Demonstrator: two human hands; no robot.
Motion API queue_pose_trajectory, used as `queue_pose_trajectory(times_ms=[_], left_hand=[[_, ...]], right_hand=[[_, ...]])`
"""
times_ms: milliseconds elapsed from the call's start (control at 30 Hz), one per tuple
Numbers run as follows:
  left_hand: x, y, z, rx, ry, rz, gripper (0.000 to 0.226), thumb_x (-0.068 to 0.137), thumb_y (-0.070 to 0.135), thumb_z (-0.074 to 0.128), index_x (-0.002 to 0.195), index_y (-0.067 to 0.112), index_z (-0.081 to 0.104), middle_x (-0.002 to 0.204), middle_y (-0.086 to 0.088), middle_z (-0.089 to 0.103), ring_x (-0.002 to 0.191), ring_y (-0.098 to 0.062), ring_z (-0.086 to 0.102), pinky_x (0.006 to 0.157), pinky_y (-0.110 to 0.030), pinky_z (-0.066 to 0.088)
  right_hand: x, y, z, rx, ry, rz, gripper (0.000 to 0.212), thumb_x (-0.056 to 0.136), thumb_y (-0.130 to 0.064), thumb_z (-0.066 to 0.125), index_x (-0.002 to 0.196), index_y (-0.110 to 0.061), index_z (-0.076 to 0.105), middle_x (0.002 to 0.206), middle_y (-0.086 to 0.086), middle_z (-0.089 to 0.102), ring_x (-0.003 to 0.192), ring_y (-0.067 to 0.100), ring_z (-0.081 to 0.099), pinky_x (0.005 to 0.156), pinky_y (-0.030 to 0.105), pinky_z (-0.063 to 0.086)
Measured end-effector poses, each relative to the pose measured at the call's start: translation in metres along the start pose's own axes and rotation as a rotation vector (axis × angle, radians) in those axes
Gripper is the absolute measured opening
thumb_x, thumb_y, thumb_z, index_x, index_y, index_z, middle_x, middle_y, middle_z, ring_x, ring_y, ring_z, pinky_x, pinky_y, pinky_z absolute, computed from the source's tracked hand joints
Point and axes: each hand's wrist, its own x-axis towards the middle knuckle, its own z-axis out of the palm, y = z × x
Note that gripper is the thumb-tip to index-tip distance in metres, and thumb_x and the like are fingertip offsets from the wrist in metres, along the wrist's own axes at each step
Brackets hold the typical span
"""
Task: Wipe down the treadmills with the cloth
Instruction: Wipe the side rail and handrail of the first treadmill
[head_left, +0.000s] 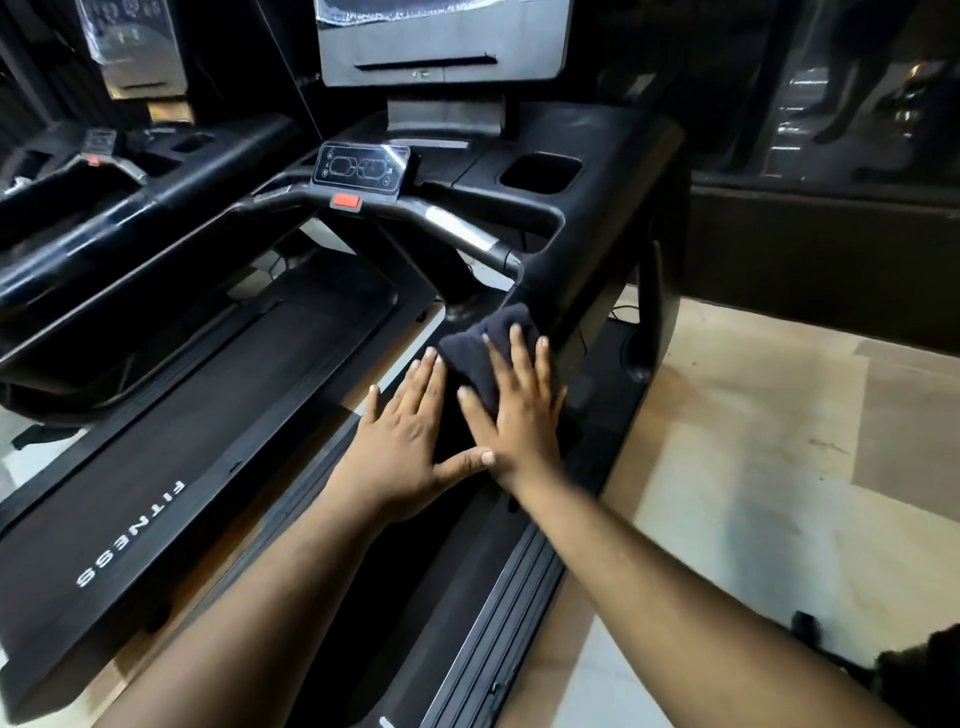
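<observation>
A dark cloth (485, 345) lies over the right side arm (587, 249) of the near treadmill, just below its console. My right hand (517, 415) presses flat on the cloth with the fingers spread. My left hand (402, 447) rests flat beside it, fingers apart, with its fingertips at the cloth's left edge and its thumb touching my right hand. The belt (208, 441), printed FITNESS, runs down the left. The control panel (358, 169) with a red stop button (346, 201) sits above the handlebar.
A second treadmill (93, 171) stands close on the left. The screen (441, 41) rises above the console, with a cup holder (540, 174) to its right. Ribbed side rail (498, 613) runs below my right arm. Pale tiled floor (727, 467) lies to the right.
</observation>
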Motion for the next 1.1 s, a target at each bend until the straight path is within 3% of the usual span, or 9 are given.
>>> queue_pose_trajectory(times_ms=[133,333,500,600,767,833,933,1033,1100], left_hand=[[0.011,0.001,-0.004,0.015,0.021,0.007,0.122,0.071,0.1,0.02,0.162,0.028,-0.016,0.17,0.004,-0.019,0.156,-0.01,-0.017,0.128,-0.052,-0.003],[0.016,0.007,0.004,0.046,0.001,0.008,0.118,0.073,0.101,0.021,0.161,0.032,-0.017,0.171,0.002,-0.019,0.156,-0.013,-0.017,0.128,-0.055,-0.001],[0.018,0.005,0.001,0.064,-0.013,0.015,0.122,0.069,0.101,0.019,0.163,0.028,-0.014,0.17,0.001,-0.02,0.154,-0.01,-0.02,0.127,-0.052,-0.001],[0.024,0.007,-0.001,0.049,-0.016,0.022,0.123,0.069,0.101,0.019,0.163,0.029,-0.013,0.171,0.001,-0.019,0.157,-0.014,-0.017,0.127,-0.054,-0.001],[0.017,0.002,0.0,0.04,-0.013,0.017,0.119,0.073,0.1,0.02,0.162,0.028,-0.015,0.17,0.002,-0.021,0.156,-0.014,-0.02,0.126,-0.053,-0.005],[0.013,0.001,0.002,0.042,-0.013,0.023,0.121,0.072,0.101,0.017,0.162,0.027,-0.014,0.17,0.002,-0.021,0.156,-0.013,-0.019,0.126,-0.054,-0.004],[0.014,0.001,0.0,0.061,-0.02,0.029,0.121,0.069,0.101,0.011,0.162,0.028,-0.016,0.169,0.003,-0.025,0.154,-0.012,-0.024,0.125,-0.056,-0.008],[0.024,0.004,-0.004,0.168,-0.005,0.049,0.121,0.069,0.101,0.005,0.161,0.026,-0.018,0.167,0.004,-0.028,0.152,-0.011,-0.031,0.123,-0.059,-0.016],[0.039,0.006,-0.007,0.186,-0.007,0.04,0.12,0.072,0.1,0.007,0.161,0.025,-0.018,0.167,0.004,-0.029,0.151,-0.012,-0.032,0.122,-0.061,-0.015]], right_hand=[[0.047,0.023,-0.008,-0.003,0.047,-0.071,0.066,0.093,-0.063,0.044,0.155,-0.043,0.036,0.172,-0.009,0.01,0.159,0.021,-0.004,0.115,0.074,0.011],[0.114,0.052,-0.033,0.189,0.132,0.297,0.068,0.098,-0.053,0.057,0.159,-0.043,0.028,0.173,-0.01,-0.001,0.159,0.021,-0.006,0.113,0.079,0.015],[0.005,0.019,0.011,0.336,0.165,0.154,0.076,0.091,-0.057,0.052,0.159,-0.03,0.033,0.173,0.0,0.002,0.159,0.022,-0.004,0.12,0.053,0.009],[0.037,0.043,0.007,0.394,0.225,0.137,0.078,0.089,-0.059,0.05,0.159,-0.028,0.034,0.173,0.003,0.007,0.159,0.021,0.001,0.127,0.036,0.005],[0.082,0.064,0.002,0.713,0.29,0.696,0.108,0.073,-0.077,0.05,0.164,-0.027,0.021,0.17,0.001,0.023,0.156,0.021,0.023,0.127,0.042,0.02],[0.047,0.039,0.011,0.631,0.294,0.538,0.095,0.085,-0.063,0.05,0.163,-0.02,0.02,0.171,0.004,0.015,0.158,0.018,0.012,0.129,0.036,0.01],[0.003,0.019,0.015,0.423,0.202,0.298,0.078,0.094,-0.05,0.048,0.163,-0.028,0.019,0.173,0.003,0.0,0.157,0.015,-0.004,0.122,0.03,0.0],[0.062,0.042,-0.011,0.124,0.09,0.111,0.066,0.1,-0.051,0.047,0.161,-0.035,0.027,0.173,-0.003,-0.002,0.159,0.025,-0.008,0.123,0.053,0.007],[0.13,0.051,-0.035,-0.001,0.019,0.18,0.062,0.102,-0.054,0.047,0.16,-0.041,0.026,0.173,-0.009,-0.005,0.159,0.024,-0.009,0.121,0.069,0.013]])
